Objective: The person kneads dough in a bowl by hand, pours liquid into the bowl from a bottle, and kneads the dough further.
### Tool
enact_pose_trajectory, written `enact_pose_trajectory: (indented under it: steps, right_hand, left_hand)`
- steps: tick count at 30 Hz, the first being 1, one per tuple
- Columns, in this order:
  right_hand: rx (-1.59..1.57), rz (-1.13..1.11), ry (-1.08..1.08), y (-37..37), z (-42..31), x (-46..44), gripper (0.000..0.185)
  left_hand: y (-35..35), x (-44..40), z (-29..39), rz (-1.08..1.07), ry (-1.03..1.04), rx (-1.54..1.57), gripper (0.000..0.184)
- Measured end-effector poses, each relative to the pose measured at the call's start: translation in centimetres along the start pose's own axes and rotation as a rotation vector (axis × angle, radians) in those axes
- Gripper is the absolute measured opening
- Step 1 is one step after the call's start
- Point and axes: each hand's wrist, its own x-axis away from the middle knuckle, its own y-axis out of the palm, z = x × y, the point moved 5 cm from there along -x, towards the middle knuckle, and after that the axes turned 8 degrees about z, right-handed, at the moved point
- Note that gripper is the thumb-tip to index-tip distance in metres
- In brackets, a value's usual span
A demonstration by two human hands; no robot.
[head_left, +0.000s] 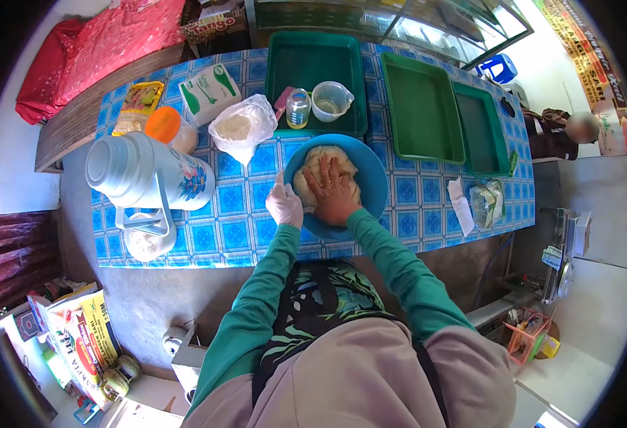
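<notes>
A large pale lump of dough [324, 155] sits in a round blue bowl [375, 171] near the front of the table. My right hand [333, 191] lies on the dough with its fingers spread, pressing into its surface. At the bowl's left edge, my left hand [285, 203], in a whitish glove, is closed on the rim. Just behind the bowl stand a clear measuring jug [331, 101] and a glass jar [298, 109] with yellowish liquid at its bottom. An open plastic bag of whitish powder [236, 128] is to their left.
A big flowered thermos [153, 171] lies at the left, beside an orange-lidded tub [171, 128]. Green trays [424, 107] lie at the back and right. Plastic packaging [488, 203] is near the right front edge. Another person [556, 134] is at the far right.
</notes>
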Motion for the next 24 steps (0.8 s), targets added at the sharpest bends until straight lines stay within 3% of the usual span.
enact_pose_trajectory:
  steps: [1, 3, 4, 6, 7, 9, 14, 16, 19, 21, 23, 24]
  right_hand:
    - [-0.006, 0.001, 0.007, 0.3, 0.5, 0.5, 0.083]
    - [-0.042, -0.294, -0.096, -1.3, 2.0, -0.5, 0.07]
    - [-0.03, -0.29, -0.1, -1.6, 3.5, -1.2, 0.07]
    - [-0.578, -0.025, 0.043, -3.4, 5.2, -2.2, 0.036]
    - [-0.581, -0.025, 0.037, -3.5, 5.5, -2.4, 0.036]
    - [-1.098, 0.065, 0.609, -5.2, 7.3, -2.7, 0.015]
    - [-1.366, 0.017, 0.675, -2.9, 6.7, -2.9, 0.012]
    - [-1.412, 0.217, 0.754, -2.0, 6.6, -2.8, 0.011]
    - [-1.581, 0.256, 0.676, -0.1, 6.7, -0.8, 0.019]
    - [-1.525, 0.231, 0.683, -1.3, 6.7, -0.7, 0.018]
    - [-1.484, 0.203, 0.743, -2.0, 5.8, 1.4, 0.017]
    - [-1.385, 0.204, 0.674, -2.8, 5.9, 1.9, 0.016]
  left_hand:
    - [-0.2, 0.2, -0.1, -0.004, 0.038, -0.056, 0.034]
    - [-0.1, 0.2, 0.3, -0.004, 0.087, -0.091, 0.033]
    - [-0.5, 0.4, 0.2, -0.019, 0.055, -0.027, 0.032]
    - [-0.7, 0.8, -0.1, -0.044, 0.011, 0.034, 0.031]
    - [-0.8, 0.7, -0.2, -0.038, 0.011, 0.031, 0.031]
    - [-0.7, 0.5, 0.1, -0.067, 0.013, -0.089, 0.031]
    - [-2.0, 1.0, 0.4, -0.097, -0.056, -0.066, 0.039]
    - [-2.9, 0.7, 1.0, 0.019, 0.003, 0.027, 0.044]
    - [-3.2, -0.8, 1.5, 0.046, 0.017, 0.136, 0.046]
    - [-2.4, -2.5, 2.8, 0.021, 0.058, 0.136, 0.046]
    - [-1.1, -4.2, 4.8, -0.181, 0.149, 0.147, 0.048]
    - [-0.3, -5.0, 5.3, -0.183, 0.222, 0.122, 0.054]
